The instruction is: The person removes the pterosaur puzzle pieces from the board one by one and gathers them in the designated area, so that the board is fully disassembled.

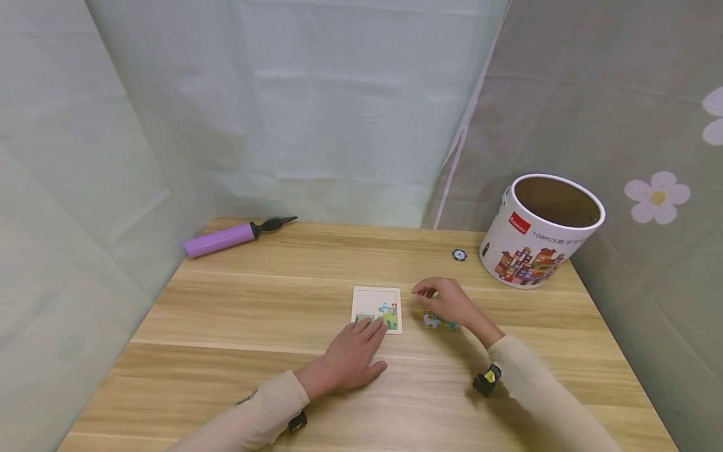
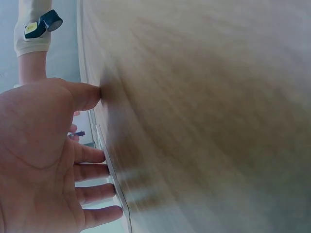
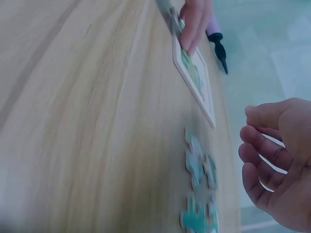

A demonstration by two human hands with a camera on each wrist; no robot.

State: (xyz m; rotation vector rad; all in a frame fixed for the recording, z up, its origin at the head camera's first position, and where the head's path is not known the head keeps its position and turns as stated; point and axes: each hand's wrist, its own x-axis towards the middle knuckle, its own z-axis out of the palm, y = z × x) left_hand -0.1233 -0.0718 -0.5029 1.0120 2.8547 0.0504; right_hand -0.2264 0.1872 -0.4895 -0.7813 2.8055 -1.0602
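Pale wood-grain tabletop [image 1: 254, 314] before grey-green fabric hangings [image 1: 367, 113]. Left hand [image 1: 351, 356], lower centre: palm down, fingers extended, gripping nothing, fingertips on a square white jigsaw tray [image 1: 373, 297]. Right hand [image 1: 449, 302], right of centre: raised by loose multicoloured cut-out jigsaw pieces [image 1: 432, 321], fingers curled; any pinched piece cannot be discerned.

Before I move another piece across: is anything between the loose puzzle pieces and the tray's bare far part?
Nothing visible blocks the way from the loose puzzle pieces to the bare far part of the tray except its pale rim. The left grip touches only the near side, off that route.
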